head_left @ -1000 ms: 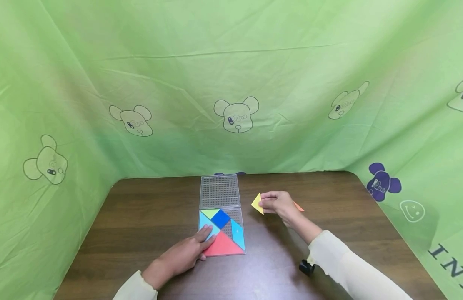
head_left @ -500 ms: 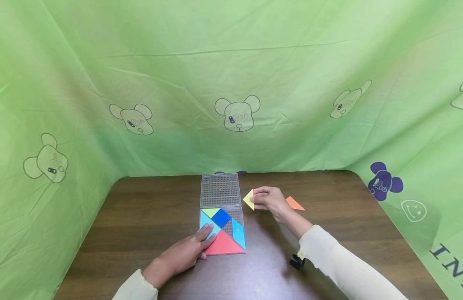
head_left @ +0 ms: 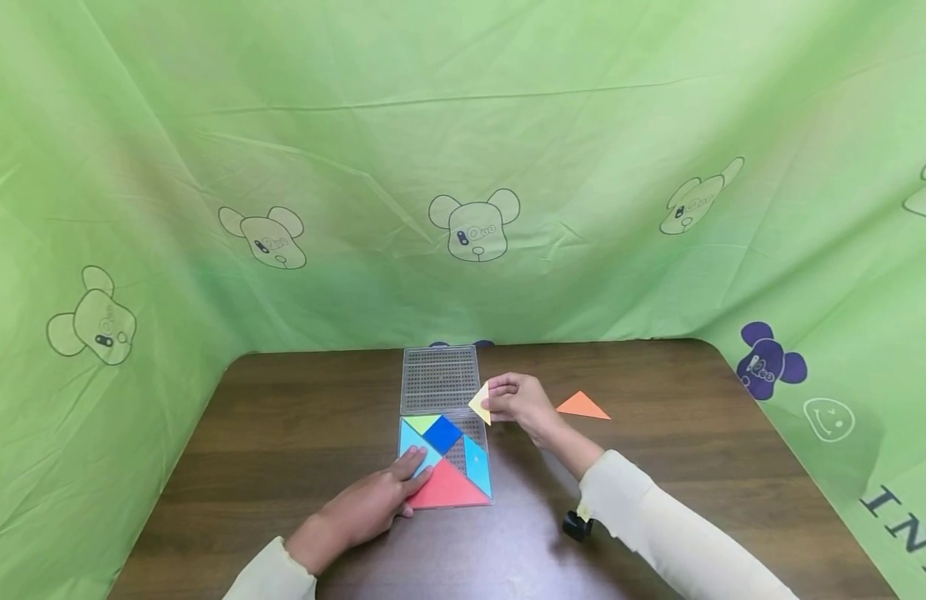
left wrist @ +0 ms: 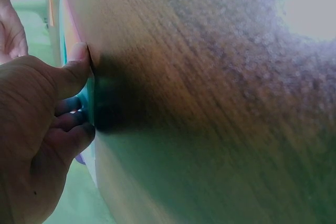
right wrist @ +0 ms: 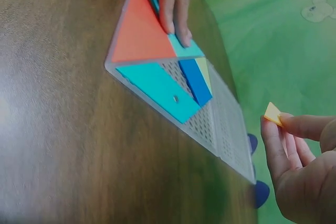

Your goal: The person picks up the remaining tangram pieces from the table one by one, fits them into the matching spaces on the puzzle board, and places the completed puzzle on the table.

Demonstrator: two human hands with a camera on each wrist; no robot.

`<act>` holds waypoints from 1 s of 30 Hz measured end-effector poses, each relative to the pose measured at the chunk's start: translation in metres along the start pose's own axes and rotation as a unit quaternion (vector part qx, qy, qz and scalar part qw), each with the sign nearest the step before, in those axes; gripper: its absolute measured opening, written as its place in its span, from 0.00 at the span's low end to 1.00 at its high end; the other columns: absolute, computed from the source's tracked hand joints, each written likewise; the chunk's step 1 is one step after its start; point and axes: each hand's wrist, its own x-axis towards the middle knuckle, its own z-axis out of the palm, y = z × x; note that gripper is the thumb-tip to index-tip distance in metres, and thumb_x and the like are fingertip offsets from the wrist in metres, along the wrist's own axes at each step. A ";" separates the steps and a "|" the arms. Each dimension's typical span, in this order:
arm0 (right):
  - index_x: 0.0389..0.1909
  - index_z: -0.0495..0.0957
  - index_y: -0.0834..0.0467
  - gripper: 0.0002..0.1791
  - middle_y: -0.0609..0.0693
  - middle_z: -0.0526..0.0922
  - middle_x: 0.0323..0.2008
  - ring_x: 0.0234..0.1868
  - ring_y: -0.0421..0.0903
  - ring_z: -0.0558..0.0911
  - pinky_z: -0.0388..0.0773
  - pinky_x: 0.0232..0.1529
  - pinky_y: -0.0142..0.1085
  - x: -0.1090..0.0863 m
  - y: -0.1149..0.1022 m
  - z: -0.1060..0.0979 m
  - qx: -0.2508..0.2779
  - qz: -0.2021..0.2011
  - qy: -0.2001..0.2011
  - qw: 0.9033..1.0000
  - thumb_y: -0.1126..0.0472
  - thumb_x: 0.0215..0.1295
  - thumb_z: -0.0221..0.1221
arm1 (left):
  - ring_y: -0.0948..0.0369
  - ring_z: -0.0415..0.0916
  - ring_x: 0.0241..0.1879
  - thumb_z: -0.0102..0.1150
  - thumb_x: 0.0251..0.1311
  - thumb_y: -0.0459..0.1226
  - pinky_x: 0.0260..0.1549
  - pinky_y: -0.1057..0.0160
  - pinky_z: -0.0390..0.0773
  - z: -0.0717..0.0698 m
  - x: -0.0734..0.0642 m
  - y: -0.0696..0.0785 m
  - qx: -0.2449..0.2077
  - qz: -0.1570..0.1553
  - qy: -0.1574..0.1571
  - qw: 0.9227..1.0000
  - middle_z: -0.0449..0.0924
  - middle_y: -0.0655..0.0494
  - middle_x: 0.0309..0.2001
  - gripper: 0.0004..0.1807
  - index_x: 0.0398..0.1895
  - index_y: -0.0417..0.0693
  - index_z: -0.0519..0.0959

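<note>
My right hand [head_left: 518, 404] pinches a small yellow triangular tangram piece [head_left: 477, 403] between thumb and fingertips, held up beside the hinge side of a clear tangram case [head_left: 440, 379]. The case lies unfolded, its near half partly filled. In that half sit a large red triangle [head_left: 446, 487], a light blue triangle [head_left: 413, 440], a dark blue square [head_left: 442, 435], a light green triangle [head_left: 420, 423] and a turquoise parallelogram [right wrist: 157, 93]. My left hand [head_left: 372, 502] presses straight fingers on the light blue triangle, covering part of it, with the thumb at the near left corner of the case.
An orange triangle [head_left: 584, 406] lies on the wooden table [head_left: 282, 433], right of my right hand. Behind and around the table hangs a green printed cloth [head_left: 357, 167]. A black device [head_left: 578, 526] shows under the right sleeve.
My right hand has moved left with the yellow triangle, from above the table to the right edge of the case. The orange triangle has come into full view. The left hand stays put.
</note>
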 end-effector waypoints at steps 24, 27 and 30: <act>0.44 0.79 0.68 0.17 0.53 0.81 0.29 0.25 0.40 0.81 0.88 0.29 0.38 -0.020 0.030 0.038 -0.162 -0.094 -0.049 0.981 0.76 0.53 0.70 | 0.46 0.59 0.78 0.62 0.70 0.40 0.63 0.54 0.78 -0.001 0.000 0.001 -0.006 0.000 -0.006 1.000 0.59 0.41 0.79 0.32 0.75 0.47 0.68; 0.42 0.80 0.67 0.15 0.52 0.81 0.28 0.25 0.39 0.82 0.87 0.28 0.36 -0.022 0.031 0.041 -0.184 -0.103 -0.059 0.976 0.75 0.54 0.70 | 0.46 0.58 0.79 0.62 0.70 0.41 0.63 0.54 0.78 -0.002 0.000 0.000 -0.013 -0.004 -0.012 1.000 0.58 0.42 0.80 0.33 0.76 0.48 0.67; 0.39 0.80 0.66 0.13 0.51 0.81 0.27 0.24 0.38 0.81 0.86 0.26 0.33 -0.024 0.033 0.042 -0.210 -0.122 -0.063 0.968 0.75 0.53 0.70 | 0.46 0.57 0.79 0.62 0.70 0.41 0.63 0.54 0.78 -0.002 0.000 0.000 -0.012 -0.006 -0.013 1.000 0.58 0.43 0.80 0.33 0.76 0.48 0.67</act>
